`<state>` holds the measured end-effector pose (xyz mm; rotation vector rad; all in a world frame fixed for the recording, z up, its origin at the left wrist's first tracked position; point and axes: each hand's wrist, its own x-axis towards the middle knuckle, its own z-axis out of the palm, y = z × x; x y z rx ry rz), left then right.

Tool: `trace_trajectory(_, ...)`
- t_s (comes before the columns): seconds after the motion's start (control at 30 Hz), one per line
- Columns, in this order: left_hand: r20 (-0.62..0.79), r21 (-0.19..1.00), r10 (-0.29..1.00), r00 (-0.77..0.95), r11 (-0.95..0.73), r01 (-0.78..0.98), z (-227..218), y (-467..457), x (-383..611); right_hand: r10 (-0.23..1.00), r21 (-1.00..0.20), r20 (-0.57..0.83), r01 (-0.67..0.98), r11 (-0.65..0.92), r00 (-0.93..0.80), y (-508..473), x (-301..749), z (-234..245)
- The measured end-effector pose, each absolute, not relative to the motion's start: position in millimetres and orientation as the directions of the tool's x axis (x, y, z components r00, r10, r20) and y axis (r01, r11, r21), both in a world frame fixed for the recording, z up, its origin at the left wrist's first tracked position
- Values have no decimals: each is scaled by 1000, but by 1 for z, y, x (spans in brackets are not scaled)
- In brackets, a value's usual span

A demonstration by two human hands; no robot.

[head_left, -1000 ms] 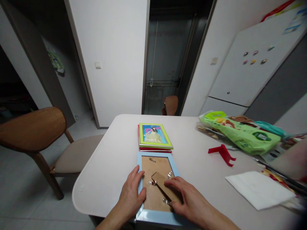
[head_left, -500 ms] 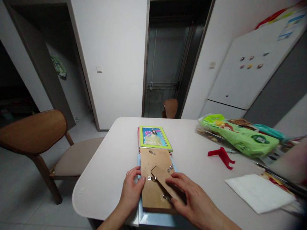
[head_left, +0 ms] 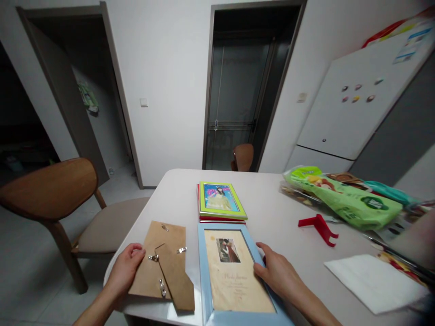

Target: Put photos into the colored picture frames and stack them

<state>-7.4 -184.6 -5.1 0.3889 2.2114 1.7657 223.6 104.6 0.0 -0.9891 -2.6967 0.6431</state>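
Note:
A blue picture frame (head_left: 202, 271) lies face up at the table's near edge, with a cream sheet and a small photo (head_left: 228, 251) in it. My right hand (head_left: 282, 274) grips its right side, thumb on the rim. To its left is a brown backing board (head_left: 144, 276) with metal clips and a folding stand leg (head_left: 176, 280). My left hand (head_left: 127, 267) pinches the board's left edge; its lower fingers are partly hidden. Beyond the blue frame lies a green picture frame (head_left: 203, 199) with a picture of a figure in a yellow dress, stacked on a red one.
At the right lie a red plastic bracket (head_left: 319, 226), a white tissue (head_left: 377, 283) and a green package (head_left: 353, 199) among other items. A wooden chair (head_left: 50, 190) stands left of the white table (head_left: 268, 203). A fridge (head_left: 340, 113) is behind at the right.
The backing board has moved from on top of the blue frame to the table at its left, held by my left hand. The frame's front now shows, and my right hand grips its right side.

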Motion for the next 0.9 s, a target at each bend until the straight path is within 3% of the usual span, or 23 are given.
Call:
trace_trajectory(0.1,90,956,325,-941,237,173,1,-178,-3,724,-696,-103,569,438,-683,102,223,11)
trace_trajectory(0.17,217,912,388,-896,248,328,8,-160,20,658,-894,-254,431,119,-708,97,224,20)
trace_trajectory(0.2,247,884,482,-840,242,399,12,-148,38,605,-940,-296,339,-45,-739,93,225,26)
trace_trajectory(0.27,244,868,663,-708,175,464,20,-119,80,549,-943,-314,188,-274,-775,82,226,36)
trace_trajectory(0.37,301,773,880,-368,0,634,31,-77,136,597,-929,-294,76,-363,-746,66,225,51)
trace_trajectory(0.5,400,600,897,-190,-99,794,47,-53,161,643,-965,-233,91,-247,-730,65,224,56)
trace_trajectory(0.57,479,555,857,-191,-127,822,54,-59,154,661,-979,-204,167,-119,-722,75,226,49)
trace_trajectory(0.67,499,658,731,-465,29,753,59,-83,131,701,-940,-175,328,89,-691,96,232,29)
trace_trajectory(0.77,361,800,577,-732,212,562,46,-110,108,748,-828,-101,472,303,-656,112,236,8)
trace_trajectory(0.9,245,795,567,-786,346,498,12,-138,89,769,-578,17,621,529,-639,122,236,-7)
